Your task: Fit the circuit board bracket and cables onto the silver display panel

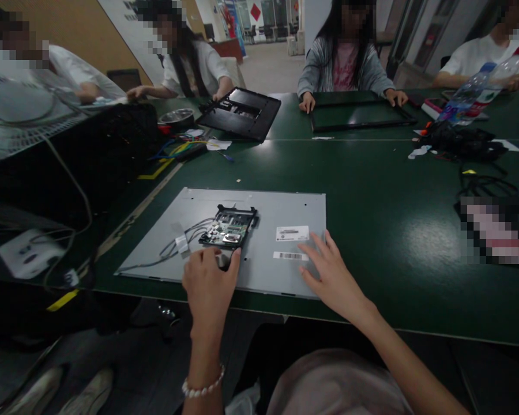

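Observation:
A grey metal display panel lies flat on the green table near the front edge. On it sits a circuit board in a black frame, with thin grey wires trailing left. My left hand is at the board's near edge, its fingers curled around a small dark part I cannot make out. My right hand rests on the panel's right side with fingers spread flat, beside two white barcode labels.
Across the green table other people work: one holds a black monitor frame, another a black back cover. A metal bowl, coloured cables, a plastic bottle and black cords lie around.

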Tool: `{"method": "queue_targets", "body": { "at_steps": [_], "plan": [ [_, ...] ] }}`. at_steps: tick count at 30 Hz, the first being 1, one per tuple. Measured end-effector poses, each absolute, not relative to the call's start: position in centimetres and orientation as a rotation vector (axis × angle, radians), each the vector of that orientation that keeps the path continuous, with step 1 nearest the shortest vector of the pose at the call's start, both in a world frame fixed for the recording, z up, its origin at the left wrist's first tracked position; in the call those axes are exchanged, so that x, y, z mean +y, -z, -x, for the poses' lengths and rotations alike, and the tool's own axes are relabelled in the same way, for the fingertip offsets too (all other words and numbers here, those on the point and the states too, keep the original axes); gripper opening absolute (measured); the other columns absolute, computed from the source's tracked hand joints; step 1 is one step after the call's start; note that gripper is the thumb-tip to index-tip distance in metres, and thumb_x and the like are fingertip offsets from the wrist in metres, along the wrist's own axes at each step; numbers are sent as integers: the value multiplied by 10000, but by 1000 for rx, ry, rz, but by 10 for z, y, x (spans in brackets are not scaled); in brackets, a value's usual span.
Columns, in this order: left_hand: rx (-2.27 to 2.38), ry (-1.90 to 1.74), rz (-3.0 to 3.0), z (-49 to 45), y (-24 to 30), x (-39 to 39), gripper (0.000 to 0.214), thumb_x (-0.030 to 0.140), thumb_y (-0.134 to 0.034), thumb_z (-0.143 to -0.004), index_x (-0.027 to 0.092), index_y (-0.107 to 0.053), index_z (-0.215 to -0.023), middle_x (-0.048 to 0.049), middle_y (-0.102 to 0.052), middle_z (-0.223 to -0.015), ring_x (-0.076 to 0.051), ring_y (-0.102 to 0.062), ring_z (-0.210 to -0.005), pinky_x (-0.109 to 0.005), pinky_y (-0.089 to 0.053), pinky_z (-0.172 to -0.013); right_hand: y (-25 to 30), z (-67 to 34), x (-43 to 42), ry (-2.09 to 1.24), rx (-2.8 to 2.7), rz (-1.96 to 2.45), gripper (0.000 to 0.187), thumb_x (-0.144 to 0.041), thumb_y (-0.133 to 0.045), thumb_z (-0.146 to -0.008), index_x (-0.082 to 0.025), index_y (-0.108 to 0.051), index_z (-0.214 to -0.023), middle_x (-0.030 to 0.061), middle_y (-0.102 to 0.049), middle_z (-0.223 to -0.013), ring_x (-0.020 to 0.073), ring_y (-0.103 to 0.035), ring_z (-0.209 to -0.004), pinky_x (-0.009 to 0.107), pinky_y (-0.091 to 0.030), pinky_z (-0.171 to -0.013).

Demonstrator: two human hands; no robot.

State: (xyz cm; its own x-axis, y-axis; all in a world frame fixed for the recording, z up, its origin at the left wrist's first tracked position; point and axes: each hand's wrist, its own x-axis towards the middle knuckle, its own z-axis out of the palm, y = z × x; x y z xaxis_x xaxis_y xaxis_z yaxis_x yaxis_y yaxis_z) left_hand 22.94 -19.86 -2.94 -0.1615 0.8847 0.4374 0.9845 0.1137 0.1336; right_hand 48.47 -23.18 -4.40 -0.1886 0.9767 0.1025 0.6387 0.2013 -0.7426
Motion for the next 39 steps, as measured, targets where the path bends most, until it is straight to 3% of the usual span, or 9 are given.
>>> {"method": "queue_targets", "body": {
  "at_steps": [7, 11, 19, 24, 29, 39],
  "plan": [
    [-2172, 177, 1928, -236, 25, -194, 417, 537, -442, -942, 163, -606, -857, -129, -620, -894, -312, -565, -899, -374, -404, -721, 39, -480, -233, -622, -2070, 1614, 463, -322, -487, -946, -202, -531, -1391, 128, -293, -1605, 371, -78, -1515, 575, -236, -1186],
    [-2111, 112, 1984, -222, 26, -187, 415, 503, -412, -959, 174, -600, -791, -117, -630, -866, -296, -568, -868, -349, -359, -671, 37, -480, -233, -571, -2114, 1623, 465, -314, -489, -948, -201, -527, -1398, 133, -301, -1602, 379, -93, -1512, 567, -260, -1179],
    [-2115, 215, 1937, -106, 13, -122, 448, 520, -420, -940, 166, -564, -707, -94, -584, -784, -221, -513, -752, -320, -292, -634, 38, -477, -235, -483, -2139, 1636, 471, -321, -493, -955, -200, -523, -1409, 139, -312, -1601, 378, -116, -1510, 567, -290, -1166],
    [-2045, 493, 1960, -59, -17, -103, 443, 531, -390, -942, 214, -471, -643, -72, -503, -696, -205, -491, -686, -332, -304, -643, 37, -470, -237, -452, -2146, 1634, 479, -326, -499, -947, -204, -523, -1410, 132, -299, -1608, 388, -137, -1504, 578, -314, -1151],
    [-1906, 550, 1991, -101, -17, -132, 452, 512, -452, -940, 214, -361, -612, -42, -438, -644, -194, -443, -645, -331, -302, -634, 40, -468, -236, -440, -2161, 1641, 489, -330, -474, -957, -202, -505, -1428, 141, -304, -1603, 393, -146, -1501, 578, -340, -1134],
    [-1911, 430, 2068, -188, 33, -179, 391, 467, -474, -934, 196, -472, -652, -93, -577, -733, -247, -523, -749, -348, -363, -702, 37, -464, -235, -410, -2167, 1644, 486, -334, -463, -964, -197, -511, -1428, 142, -329, -1592, 375, -179, -1497, 558, -326, -1149]
  ]
}}
